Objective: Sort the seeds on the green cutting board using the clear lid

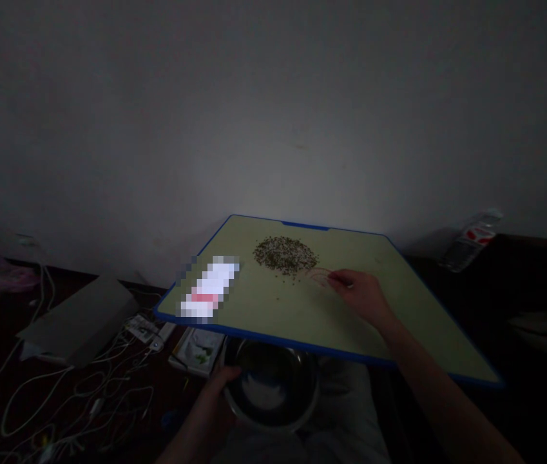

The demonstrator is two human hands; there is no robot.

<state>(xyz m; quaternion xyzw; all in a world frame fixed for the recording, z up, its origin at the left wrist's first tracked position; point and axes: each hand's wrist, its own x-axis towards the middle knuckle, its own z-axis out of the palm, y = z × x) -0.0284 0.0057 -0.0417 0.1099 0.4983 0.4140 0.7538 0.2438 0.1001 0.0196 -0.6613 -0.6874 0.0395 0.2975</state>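
Note:
My right hand pinches a clear, thin plastic piece with curved reddish markings, which looks like a protractor. The piece lies against the near right edge of a spread pile of small green-brown and pale grains, perhaps beans mixed with rice. Under them is a pale yellow-green board with a blue rim. Below the board's front edge, my left hand grips the left rim of a shiny metal bowl, thumb over the edge. The bowl's inside is dark, so its contents are hard to make out.
A lit, blurred-out screen rests on the board's left side. On the floor at left are a grey box, tangled white cables and a pink bag. A plastic bottle leans at right by the wall.

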